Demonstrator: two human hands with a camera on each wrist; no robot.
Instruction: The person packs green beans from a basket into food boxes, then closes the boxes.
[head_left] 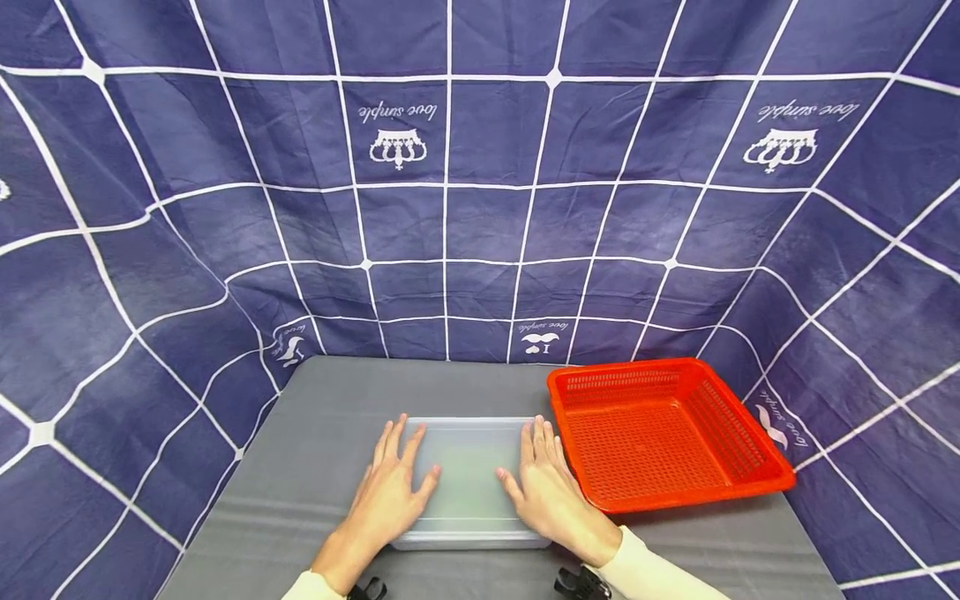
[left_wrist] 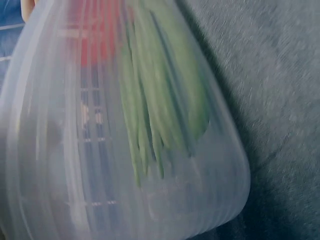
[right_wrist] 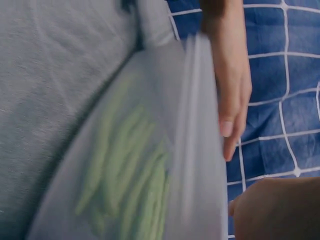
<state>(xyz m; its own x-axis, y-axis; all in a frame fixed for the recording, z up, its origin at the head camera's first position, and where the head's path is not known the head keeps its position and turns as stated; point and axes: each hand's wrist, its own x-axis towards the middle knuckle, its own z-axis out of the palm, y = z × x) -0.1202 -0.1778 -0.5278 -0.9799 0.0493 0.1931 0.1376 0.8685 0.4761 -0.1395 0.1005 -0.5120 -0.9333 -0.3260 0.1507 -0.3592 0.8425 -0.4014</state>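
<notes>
A translucent plastic container (head_left: 468,475) with a lid stands on the table in front of me. Long green beans (left_wrist: 160,85) show through its cloudy side in the left wrist view, and as a faint green patch in the head view. My left hand (head_left: 390,492) rests along the left edge of the lid, fingers straight and spread. Along the right edge lies my right hand (head_left: 546,492), its fingers extended forward and the thumb angled inward over the lid. Both palms face down.
A red perforated plastic basket (head_left: 660,442) sits right beside the container, close to my right hand. Grey cloth (head_left: 337,400) covers the tabletop. Blue fabric with white grid lines (head_left: 480,225) hangs around the back and both sides.
</notes>
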